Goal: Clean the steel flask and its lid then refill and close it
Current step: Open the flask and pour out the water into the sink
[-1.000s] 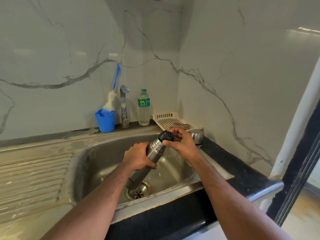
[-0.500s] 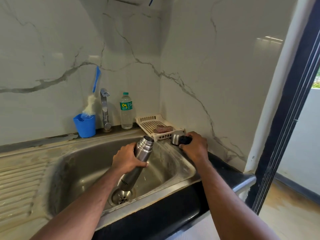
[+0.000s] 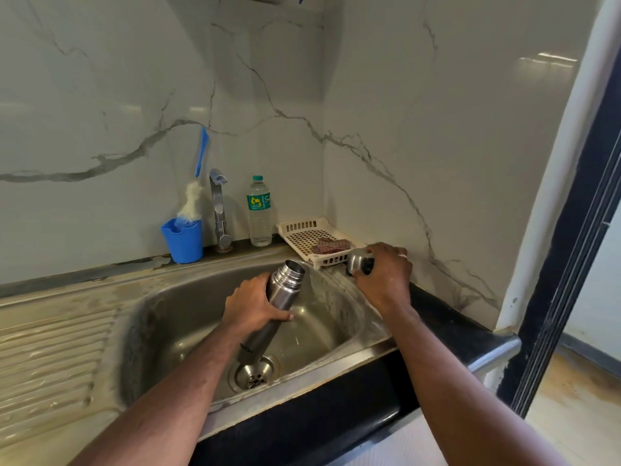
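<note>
Head view: the flask (image 3: 268,311) sits tilted in the sink (image 3: 339,317), its base down near the drain (image 3: 254,373) and its open mouth up and away toward the back right. Its long axis runs from the drain up toward the basket (image 3: 304,232), leaning well off upright. The left hand (image 3: 250,306) has its grip wrapped round the upper body just below the neck, fingers curled on the far side and thumb across the front.

The flask looks stiff and smooth, polished steel, so I judge it slippery once wet and soapy, and fairly light while empty. The mid-to-upper body is the sensible place to hold, since the narrower neck gives the fingers a shoulder to stop against.

The right hand (image 3: 383,275) rests on the surface at the sink's right rim, its grip closed over the lid (image 3: 358,262), a steel cap with a dark part showing between the fingers. The lid lies just beside the basket's near corner; whether it touches the surface I cannot tell.

Behind the sink stand a tap (image 3: 218,210), a bottle (image 3: 259,211) and a blue cup (image 3: 183,240) holding a brush (image 3: 198,183). A scrub pad (image 3: 331,245) lies in the basket. No water runs from the tap, so washing seems not yet begun.
</note>
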### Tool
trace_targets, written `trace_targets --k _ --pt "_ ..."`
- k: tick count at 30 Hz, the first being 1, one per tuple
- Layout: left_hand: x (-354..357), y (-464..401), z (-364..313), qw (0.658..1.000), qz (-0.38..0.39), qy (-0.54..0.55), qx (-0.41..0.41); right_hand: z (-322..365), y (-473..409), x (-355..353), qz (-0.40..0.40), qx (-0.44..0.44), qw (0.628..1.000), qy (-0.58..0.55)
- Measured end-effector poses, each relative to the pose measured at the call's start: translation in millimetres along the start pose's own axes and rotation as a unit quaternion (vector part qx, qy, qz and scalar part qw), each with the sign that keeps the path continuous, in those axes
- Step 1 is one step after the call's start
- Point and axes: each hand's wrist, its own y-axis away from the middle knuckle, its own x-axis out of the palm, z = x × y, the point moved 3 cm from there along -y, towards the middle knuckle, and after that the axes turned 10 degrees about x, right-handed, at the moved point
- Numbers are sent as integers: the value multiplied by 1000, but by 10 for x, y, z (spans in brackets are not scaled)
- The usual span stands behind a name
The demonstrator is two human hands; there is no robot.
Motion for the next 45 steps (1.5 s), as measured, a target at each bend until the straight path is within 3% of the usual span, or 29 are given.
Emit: trace_targets --k 3,5,8,13,29,45 --pt "-49 56 35 1000 3 -19 1 284 147 227 71 -121 990 15" --pt "-98 112 71 999 0 -40 -1 431 277 400 148 -199 966 77" --pt "-180 195 137 998 -3 -64 -7 412 316 557 192 -262 928 183" --pt "-383 304 235 995 -15 -95 -14 160 234 769 258 -256 874 324" --pt "-720 133 343 972 8 -232 43 100 207 916 282 -230 860 358" --pt "-530 104 665 972 -21 -236 12 139 217 903 278 -241 851 373"
